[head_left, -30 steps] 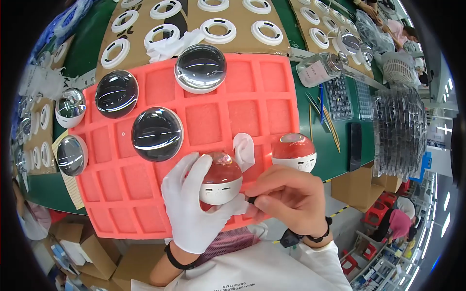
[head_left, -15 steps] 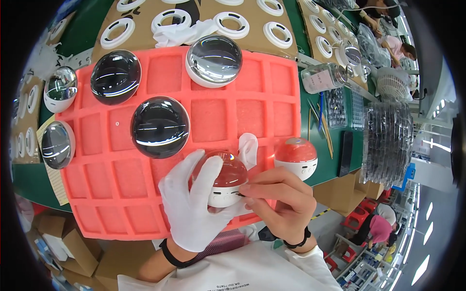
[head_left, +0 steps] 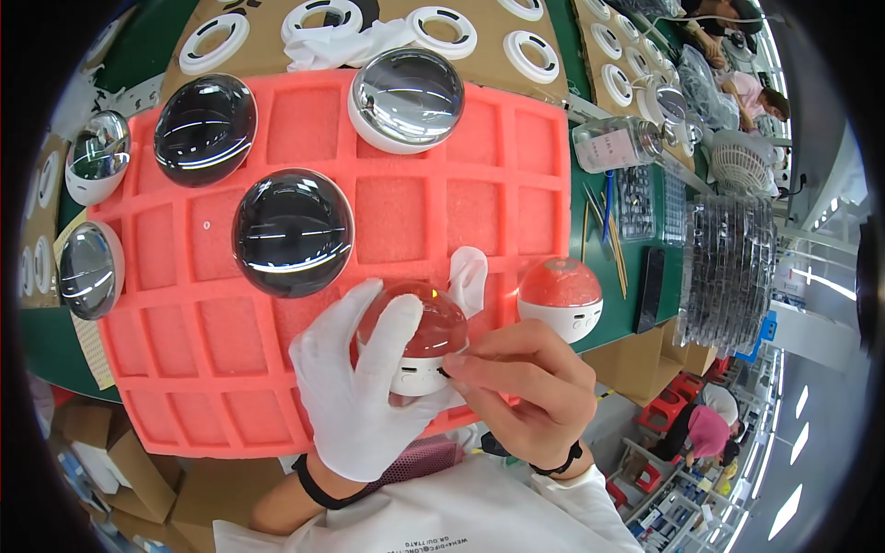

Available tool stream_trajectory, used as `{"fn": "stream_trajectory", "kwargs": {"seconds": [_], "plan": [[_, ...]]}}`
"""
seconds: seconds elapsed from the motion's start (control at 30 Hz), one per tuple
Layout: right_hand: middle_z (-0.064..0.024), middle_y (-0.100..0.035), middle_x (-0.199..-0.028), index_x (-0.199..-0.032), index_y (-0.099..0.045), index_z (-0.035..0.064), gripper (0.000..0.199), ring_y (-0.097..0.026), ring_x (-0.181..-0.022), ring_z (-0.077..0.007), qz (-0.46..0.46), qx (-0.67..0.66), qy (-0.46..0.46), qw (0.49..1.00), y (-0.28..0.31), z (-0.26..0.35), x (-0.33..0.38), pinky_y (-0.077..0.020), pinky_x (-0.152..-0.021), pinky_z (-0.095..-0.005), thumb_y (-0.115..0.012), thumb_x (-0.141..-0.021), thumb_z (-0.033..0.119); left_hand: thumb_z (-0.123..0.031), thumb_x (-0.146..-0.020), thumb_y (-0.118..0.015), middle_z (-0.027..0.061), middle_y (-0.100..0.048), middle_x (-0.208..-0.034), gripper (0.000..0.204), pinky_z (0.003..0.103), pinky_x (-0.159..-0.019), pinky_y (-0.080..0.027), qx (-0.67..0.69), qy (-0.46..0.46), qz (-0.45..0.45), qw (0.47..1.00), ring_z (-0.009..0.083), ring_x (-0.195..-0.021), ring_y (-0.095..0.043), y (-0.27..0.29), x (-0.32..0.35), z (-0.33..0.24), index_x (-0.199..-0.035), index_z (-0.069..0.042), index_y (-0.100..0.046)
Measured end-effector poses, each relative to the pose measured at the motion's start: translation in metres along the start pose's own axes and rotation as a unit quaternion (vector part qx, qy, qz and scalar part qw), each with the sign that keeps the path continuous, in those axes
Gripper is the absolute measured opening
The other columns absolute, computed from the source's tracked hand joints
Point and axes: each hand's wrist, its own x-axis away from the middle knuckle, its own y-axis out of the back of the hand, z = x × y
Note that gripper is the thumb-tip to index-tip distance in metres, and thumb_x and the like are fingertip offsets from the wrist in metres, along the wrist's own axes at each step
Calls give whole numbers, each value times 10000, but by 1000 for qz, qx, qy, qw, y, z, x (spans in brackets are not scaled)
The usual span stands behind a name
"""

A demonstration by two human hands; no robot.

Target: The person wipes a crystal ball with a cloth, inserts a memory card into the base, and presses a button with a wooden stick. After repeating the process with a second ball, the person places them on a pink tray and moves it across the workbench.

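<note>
My left hand, in a white glove, is wrapped round a clear glass-like ball on a white base. The red foam shows through its dome, and a dark slot marks the front of the base. My bare right hand pinches a small dark piece against the right side of that base; its kind is too small to tell. A similar ball with a white base stands just right of my right hand. Behind my left hand lies a dark ball, and a crumpled white cloth sits behind the held one.
The red foam tray bears more balls, including a clear one and a dark one. White rings lie on cardboard behind it. At right are a glass jar, thin sticks and stacked clear trays. Co-workers sit farther off.
The view has shifted slightly, so the tray and balls sit a little further left and up. Both hands keep their hold, my right fingertips still at the base's right side.
</note>
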Motion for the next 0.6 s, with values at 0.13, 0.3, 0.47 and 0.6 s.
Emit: {"fn": "stream_trajectory", "kwargs": {"seconds": [0.13,0.3,0.47,0.6], "plan": [[-127,-693,-931,-964,-770,9,322,-671,-761,-192,-3,25,15,1000,-1,0,0,-535,-647,-273,-773,-672,-130,-269,-533,-929,152,-528,-1366,882,465,-890,-404,-2,-5,-2,1000,344,-1130,-535,0,0,0,-1340,-174,-586],[-120,-696,-929,-974,-768,8,344,-662,-768,-192,-5,24,-6,1000,0,1,0,-516,-637,-280,-780,-659,-129,-258,-531,-926,151,-529,-1364,885,460,-888,-405,1,-3,-4,1000,341,-1126,-535,0,0,-1,-1343,-172,-585],[-180,-669,-980,-996,-702,-64,243,-683,-763,-202,-10,-58,-47,997,1,0,4,-572,-635,-268,-682,-775,-163,-241,-575,-921,148,-550,-1328,808,452,-864,-418,1,-5,-22,1000,338,-1073,-552,-1,-3,-4,-1312,-159,-599],[-199,-641,-1006,-1015,-661,-98,200,-691,-768,-201,-37,-195,-139,970,-2,4,2,-609,-640,-273,-603,-837,-169,-238,-595,-917,145,-559,-1311,770,449,-853,-423,-2,-7,-27,1000,337,-1055,-560,-1,-5,-4,-1292,-146,-606]]}}
